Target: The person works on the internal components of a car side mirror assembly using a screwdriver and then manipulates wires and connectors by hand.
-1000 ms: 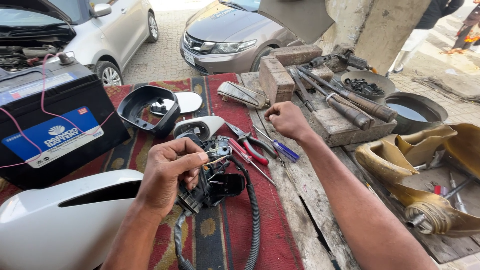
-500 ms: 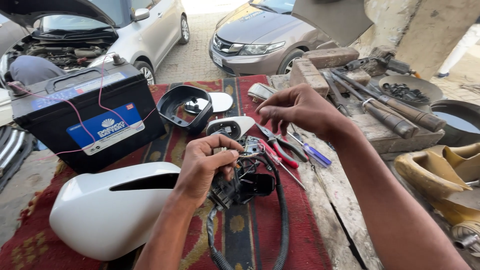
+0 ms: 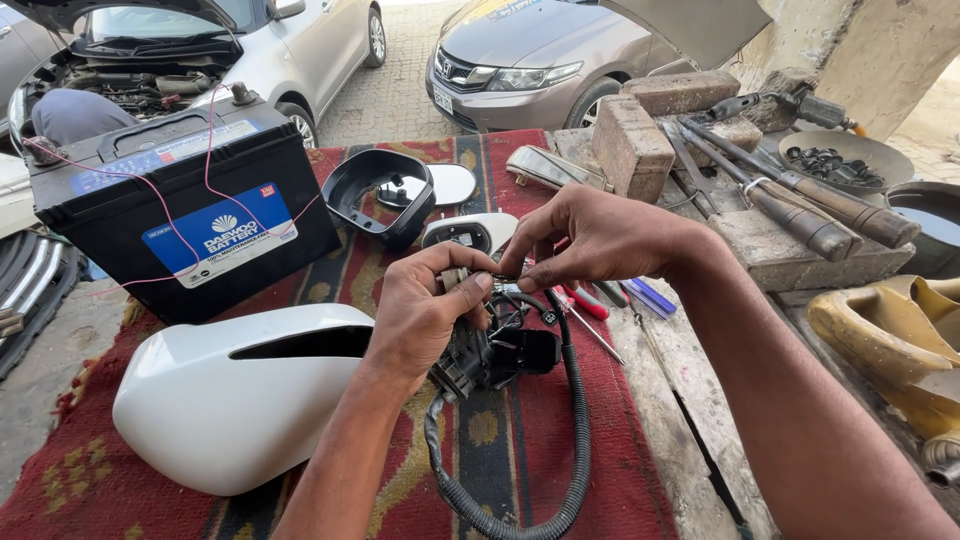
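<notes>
The work lies on a red patterned rug [image 3: 560, 450] spread over a rough board bench [image 3: 670, 400] outdoors, with two parked cars [image 3: 520, 60] on paving at the far side. On the rug, far left, stands a black car battery [image 3: 180, 220] with thin pink wires over it; a white mirror shell [image 3: 230, 395] lies near left, and a black mirror frame [image 3: 375, 195] sits far centre. To the right, bricks [image 3: 635, 140] and long-handled tools [image 3: 800, 205] crowd the bench, with red-handled pliers [image 3: 585, 300] just beside the hands.

The left hand [image 3: 425, 315] is closed around a black mirror motor unit [image 3: 490, 350] at the rug's centre, thumb and fingers curled over its top. The right hand [image 3: 600, 240] reaches in from the right, its fingertips pinched together at the top of the same unit; what they pinch is too small to make out. A ribbed black cable [image 3: 575, 430] loops from the unit toward the near edge, where it is cut off. The unit's upper part is hidden behind the fingers.
</notes>
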